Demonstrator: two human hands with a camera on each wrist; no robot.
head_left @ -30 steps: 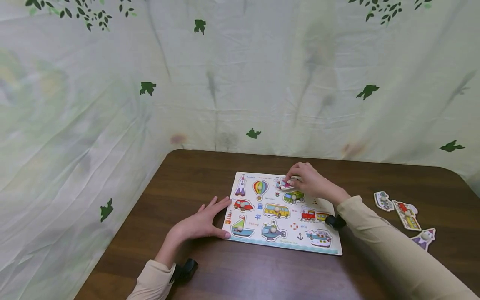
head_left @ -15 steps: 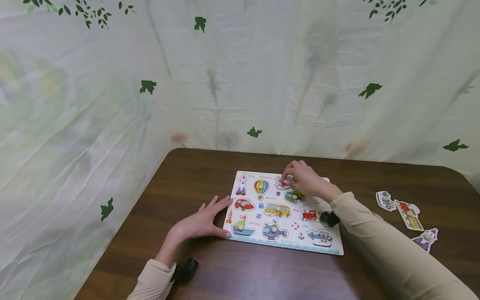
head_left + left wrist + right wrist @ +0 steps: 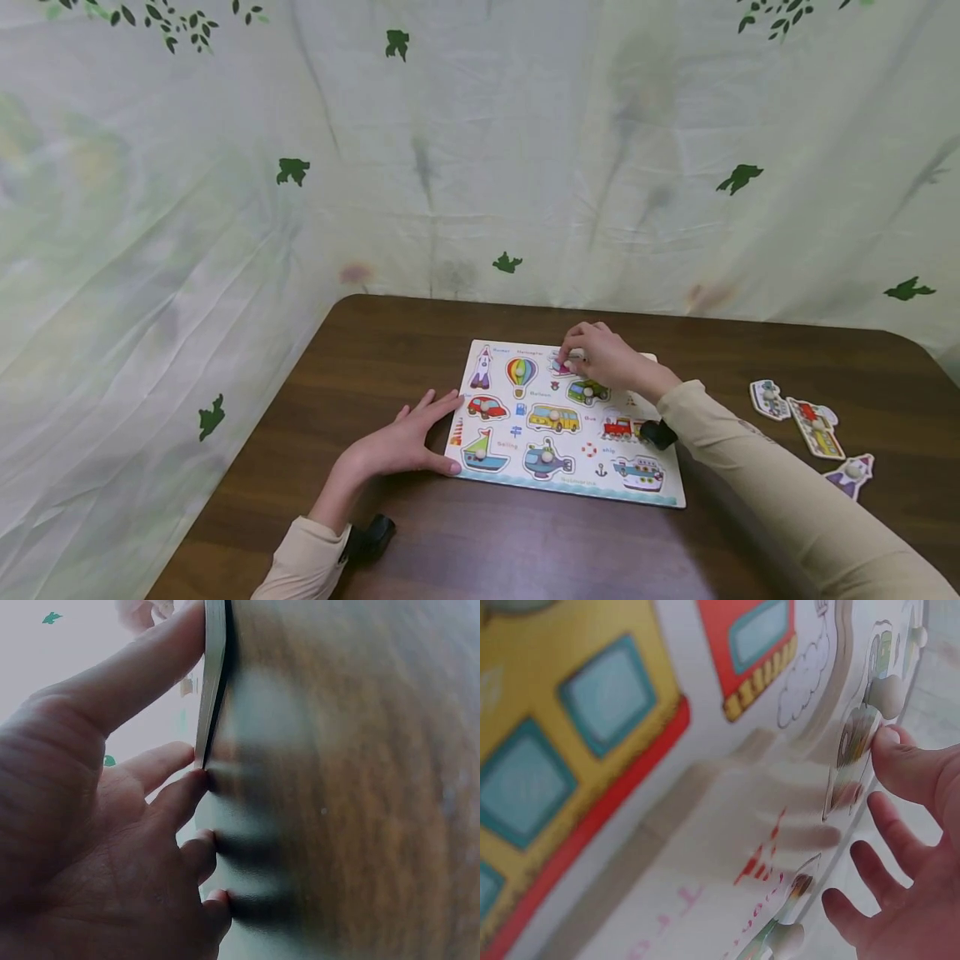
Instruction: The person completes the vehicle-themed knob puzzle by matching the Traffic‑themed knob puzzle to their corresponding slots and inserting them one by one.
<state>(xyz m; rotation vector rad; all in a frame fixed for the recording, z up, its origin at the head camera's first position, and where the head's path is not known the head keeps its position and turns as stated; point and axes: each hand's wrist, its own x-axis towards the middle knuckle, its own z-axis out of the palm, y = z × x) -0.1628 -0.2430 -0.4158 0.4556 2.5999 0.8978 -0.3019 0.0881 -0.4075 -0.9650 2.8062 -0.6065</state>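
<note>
A white puzzle board (image 3: 517, 492) with vehicle pictures lies on the table. My right hand (image 3: 609, 360) is over its top edge, thumb and index finger pinching the helicopter puzzle piece (image 3: 558, 367), which is mostly hidden by the fingers. In the right wrist view, thumb and index finger meet at this piece (image 3: 855, 739), while the other fingers stick out loosely. At the board's left edge, my left hand (image 3: 397, 440) has its fingers spread, thumb at the lower corner. The left wrist view shows the fingertips (image 3: 196, 778) against the board's side and the tabletop.
Several knobbed pieces sit in the board, among them a balloon (image 3: 521, 373), a bus (image 3: 553, 419) and a submarine (image 3: 547, 460). On the right lie loose pieces: a small one (image 3: 769, 400), a red-and-yellow one (image 3: 816, 427) and a purple-and-white rocket (image 3: 852, 475). A patterned cloth (image 3: 480, 167) hangs behind the table.
My right hand has shifted slightly left with the helicopter piece, which now covers its printed spot more closely. The left hand has stayed at the board's edge.
</note>
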